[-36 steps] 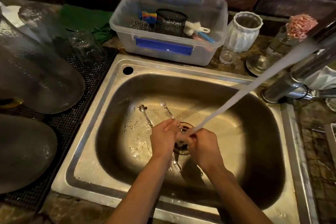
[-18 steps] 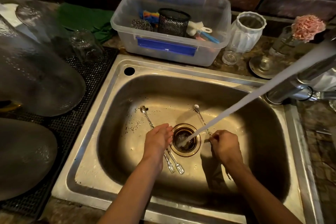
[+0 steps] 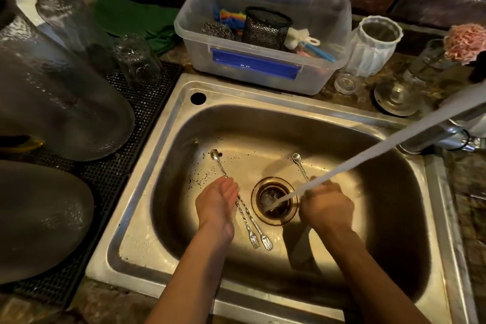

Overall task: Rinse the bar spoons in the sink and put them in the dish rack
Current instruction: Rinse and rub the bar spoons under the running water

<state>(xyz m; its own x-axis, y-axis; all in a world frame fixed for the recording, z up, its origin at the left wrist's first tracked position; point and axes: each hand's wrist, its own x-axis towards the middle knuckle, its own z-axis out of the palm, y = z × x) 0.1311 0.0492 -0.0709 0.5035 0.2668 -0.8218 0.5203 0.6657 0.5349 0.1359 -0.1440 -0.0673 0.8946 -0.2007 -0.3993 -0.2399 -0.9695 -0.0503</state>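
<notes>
Two twisted bar spoons (image 3: 243, 214) with fork ends lie side by side on the floor of the steel sink (image 3: 147, 218), left of the drain (image 3: 274, 200). My left hand (image 3: 217, 204) hovers over their shafts, fingers loosely spread, holding nothing. My right hand (image 3: 326, 205) is closed on the shaft of a third bar spoon (image 3: 298, 162), whose bowl points toward the back of the sink. Water (image 3: 368, 158) streams from the tap at the right, across my right hand and into the drain.
A black mesh mat (image 3: 142, 102) left of the sink carries large upturned glass vessels (image 3: 60, 102). A clear plastic tub (image 3: 263, 34) with scrubbers stands behind the sink. Jars, a small glass (image 3: 345, 81) and the tap (image 3: 447, 137) crowd the right counter.
My hands, together under the water a second ago, have parted. The right hand carried one spoon to the right of the drain. The left hand opened over the two spoons lying in the sink.
</notes>
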